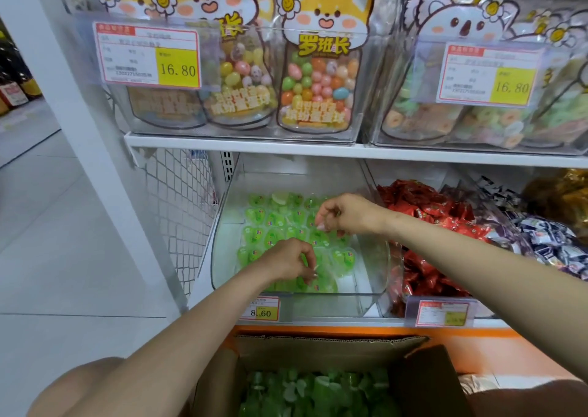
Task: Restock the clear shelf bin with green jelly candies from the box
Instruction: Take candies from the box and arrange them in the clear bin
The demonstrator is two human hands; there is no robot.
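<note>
**Fig. 1.** My left hand (286,259) hangs over the front rows inside the clear bin (377,257), with its fingers curled down onto the green jelly candies (276,219). I cannot tell whether they pinch a cup or only nudge it. My right hand (346,214) hangs over the bin's back rows, thumb and forefinger drawn together. Whether it grips anything is likewise unclear.

Both hands work low, I judge, to seat the cups in flat rows so that the bin takes more. The candies are small, glossy, dome-shaped cups of translucent green, each with a small printed label. They cover most of the bin's floor, though bare white shows at its front right corner.

The bin itself is smooth, rigid, see-through plastic with a rounded front lip. Below the bin stands the open box (423,381), of dull brown corrugated card, kept close for short reaches. It holds the spare cups (318,391). Right of the bin lie crinkly red-wrapped sweets (423,206), and left of it stands white wire mesh (181,200).
</note>
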